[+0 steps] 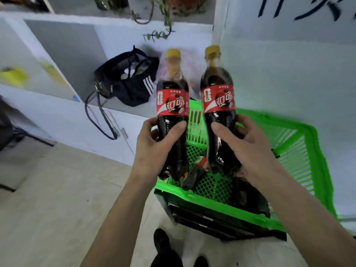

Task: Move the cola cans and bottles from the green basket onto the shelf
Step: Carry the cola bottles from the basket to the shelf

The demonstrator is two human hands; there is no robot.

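Both forearms reach in from the near edge, each hand wrapped around a cola bottle above the green basket (215, 207). On the left, the left hand (154, 149) grips the left bottle (172, 105) by its lower body, thumb (176, 129) across the front below the red label, fingers curled round the far side. That bottle stands almost upright, dark with a yellow cap. To its right, the right hand (248, 151) clasps the right bottle (218, 101) the same way, thumb (221, 132) pressed on the front beneath the label. Both bottles are lifted clear of the basket floor, side by side but apart. Below them more dark cola items (248, 197) lie in the basket. Beyond, on the far left, a black bag (125, 81) sits in the white shelf (63, 105).
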